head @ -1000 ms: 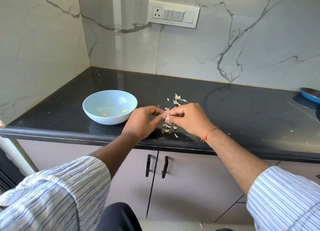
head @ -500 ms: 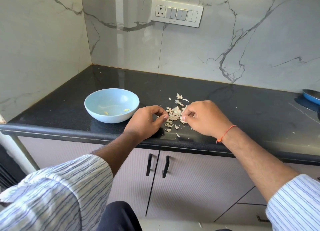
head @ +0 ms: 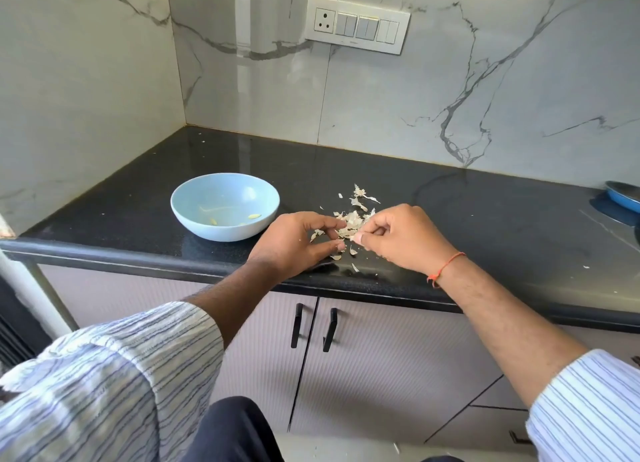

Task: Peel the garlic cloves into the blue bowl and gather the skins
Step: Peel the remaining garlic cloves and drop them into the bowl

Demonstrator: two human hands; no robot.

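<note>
The light blue bowl (head: pixel 221 231) stands on the black counter (head: pixel 485 219), left of my hands, with two small peeled garlic cloves (head: pixel 254 216) inside. A loose pile of pale garlic skins (head: pixel 353 219) lies just right of the bowl. My left hand (head: pixel 294 247) rests on the counter at the pile's left side, fingers apart and curved toward the skins. My right hand (head: pixel 401 236) is at the pile's right side, its thumb and fingertips pinched on some skins. No unpeeled clove shows.
Stray skin flakes (head: pixel 355 267) lie near the counter's front edge. A blue dish (head: pixel 623 198) sits at the far right edge. Marble walls close the back and left; a switch panel (head: pixel 356 23) is on the back wall. Cabinet doors with black handles (head: pixel 329 330) are below.
A second ago both hands were pressed together over the skins. They have come apart and lowered, and now flank the pile with fingers in the skins.
</note>
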